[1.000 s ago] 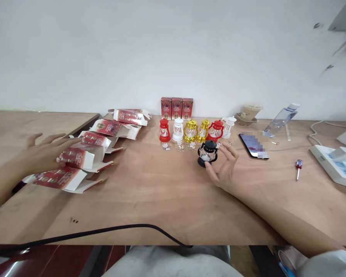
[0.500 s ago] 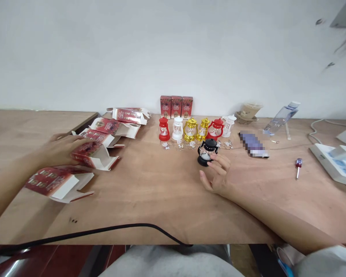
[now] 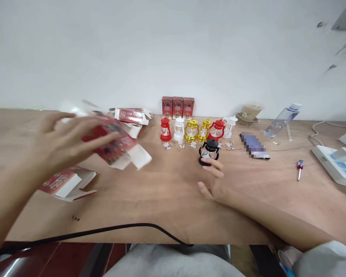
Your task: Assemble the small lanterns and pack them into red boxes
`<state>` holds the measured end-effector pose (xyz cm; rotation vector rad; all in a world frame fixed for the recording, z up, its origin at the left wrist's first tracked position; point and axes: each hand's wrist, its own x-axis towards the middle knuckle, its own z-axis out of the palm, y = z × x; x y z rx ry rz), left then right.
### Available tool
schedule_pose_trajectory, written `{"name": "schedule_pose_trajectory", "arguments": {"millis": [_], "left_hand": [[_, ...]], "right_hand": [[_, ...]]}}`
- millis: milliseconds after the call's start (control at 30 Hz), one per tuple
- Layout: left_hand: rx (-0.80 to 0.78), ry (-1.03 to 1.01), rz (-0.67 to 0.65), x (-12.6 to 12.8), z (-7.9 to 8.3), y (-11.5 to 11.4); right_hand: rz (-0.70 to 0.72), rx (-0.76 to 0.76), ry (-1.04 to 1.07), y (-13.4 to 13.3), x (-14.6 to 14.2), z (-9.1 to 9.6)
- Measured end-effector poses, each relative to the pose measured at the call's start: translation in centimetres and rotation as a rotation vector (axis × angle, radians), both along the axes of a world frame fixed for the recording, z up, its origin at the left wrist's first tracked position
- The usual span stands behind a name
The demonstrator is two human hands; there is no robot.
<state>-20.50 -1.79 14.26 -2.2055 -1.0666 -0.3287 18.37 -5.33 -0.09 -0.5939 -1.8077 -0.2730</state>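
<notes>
My left hand point(image 3: 66, 144) is raised over the left of the table, its fingers closed round a red printed cardboard box point(image 3: 117, 148) whose white end flaps hang loose; both are blurred by motion. My right hand point(image 3: 215, 182) rests with fingers spread just in front of a small black lantern point(image 3: 209, 148), which stands upright with a clear globe. The fingertips overlap the lantern's base in view; whether they touch it I cannot tell. Another opened red box point(image 3: 60, 182) lies on the table below my left hand.
Behind the black lantern stands a row of red, white and gold lanterns point(image 3: 191, 130), with small metal pieces point(image 3: 193, 145) before them. Three red boxes point(image 3: 178, 107) stand against the wall. Rightward are a phone point(image 3: 253, 146), screwdriver point(image 3: 300, 169), bottle point(image 3: 284, 120), cup point(image 3: 252, 111) and power strip point(image 3: 334, 165).
My left hand has lifted the red box off the left-hand group and swung it rightward. My right hand stays by the black lantern, its fingers slightly shifted.
</notes>
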Motion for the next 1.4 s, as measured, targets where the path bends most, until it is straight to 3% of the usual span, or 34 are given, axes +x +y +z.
{"name": "schedule_pose_trajectory", "arguments": {"millis": [67,200,300,367,433,500,567,633,700,800,900,1033,1200,1400], "left_hand": [[-0.01,0.063,-0.197,3.7,-0.7,-0.6],[-0.005,0.189,-0.566,10.8,-1.9,-0.8],[-0.093,0.11,-0.772,14.5,-2.2,-0.6],[-0.108,0.09,-0.852,15.6,-2.4,-0.3],[-0.027,0.12,-0.905,15.5,-2.8,0.1],[0.122,0.089,-0.959,14.9,-3.3,0.4],[0.223,-0.141,-0.958,14.1,-3.6,0.2],[0.13,-0.468,-0.826,13.8,-3.4,-0.3],[-0.104,-0.587,-0.698,14.0,-2.7,-1.0],[-0.313,-0.538,-0.697,14.6,-1.1,-1.7],[-0.412,-0.403,-0.716,14.8,0.2,-1.5],[-0.506,-0.206,-0.645,14.5,1.1,-0.7],[-0.434,-0.307,-0.718,14.2,0.8,0.3],[-0.287,-0.443,-0.822,14.7,0.0,0.4]], "right_hand": [[0.102,-0.09,0.007,0.2,-0.8,2.6],[0.104,-0.383,-0.008,1.4,-2.5,9.1],[0.176,-0.541,-0.044,2.1,-3.2,11.6],[0.216,-0.597,-0.034,2.1,-3.1,11.6],[0.244,-0.596,0.003,2.0,-2.7,10.7],[0.263,-0.513,0.052,1.8,-2.0,9.7],[0.269,-0.38,0.062,1.8,-1.2,8.7],[0.271,-0.243,0.008,2.0,-0.6,8.0],[0.27,-0.16,-0.089,2.1,-0.2,7.5],[0.276,-0.116,-0.171,2.2,0.0,7.2],[0.315,-0.072,-0.15,2.4,-0.1,7.4],[0.278,-0.041,-0.237,2.5,-0.4,8.3],[0.227,0.016,-0.125,1.9,-0.8,8.8],[0.19,-0.02,0.076,2.0,-0.7,7.9]]}}
